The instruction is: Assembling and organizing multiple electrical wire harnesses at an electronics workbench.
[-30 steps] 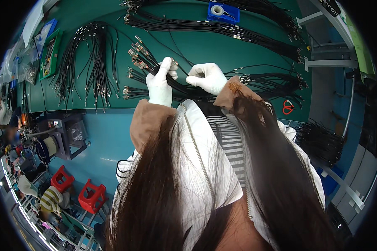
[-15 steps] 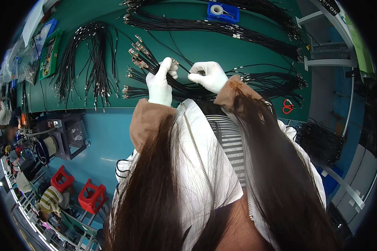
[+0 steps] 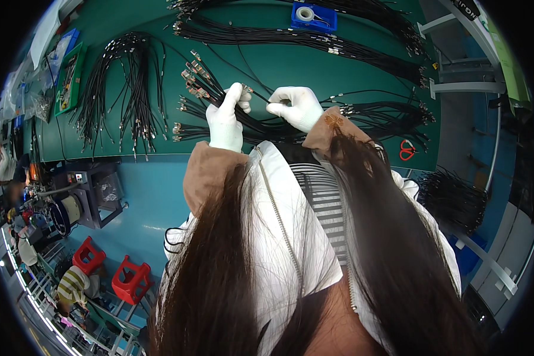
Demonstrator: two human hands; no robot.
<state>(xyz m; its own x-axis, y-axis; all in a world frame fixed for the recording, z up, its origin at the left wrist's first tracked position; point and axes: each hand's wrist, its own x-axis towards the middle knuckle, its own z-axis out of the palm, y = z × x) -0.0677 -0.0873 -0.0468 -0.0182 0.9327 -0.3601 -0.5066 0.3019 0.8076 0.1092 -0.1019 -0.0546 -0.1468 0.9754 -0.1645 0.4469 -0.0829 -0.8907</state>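
My left hand (image 3: pixel 226 118), in a white glove, is closed round a bundle of black cables. Metal connectors (image 3: pixel 197 78) fan out from that bundle beyond my fingers, up and to the left. My right hand (image 3: pixel 298 108), gloved as well, pinches a single black cable (image 3: pixel 261 97) between thumb and fingertips. This cable runs across to my left hand, where a small metal end shows by the fingers. Below both hands, more cables of the bundle pass over the green table (image 3: pixel 178 148), partly hidden by the hands and sleeves.
A draped cable bunch (image 3: pixel 133 77) lies to the left, with long cable bundles (image 3: pixel 267 37) across the back. A blue tray (image 3: pixel 323 22) holds a white tape roll (image 3: pixel 305 14). Red-handled scissors (image 3: pixel 407 150) lie near the right edge. Red stools (image 3: pixel 130 280) stand on the floor.
Both hands keep their grips and stay almost in place. The whole view has shifted very slightly.
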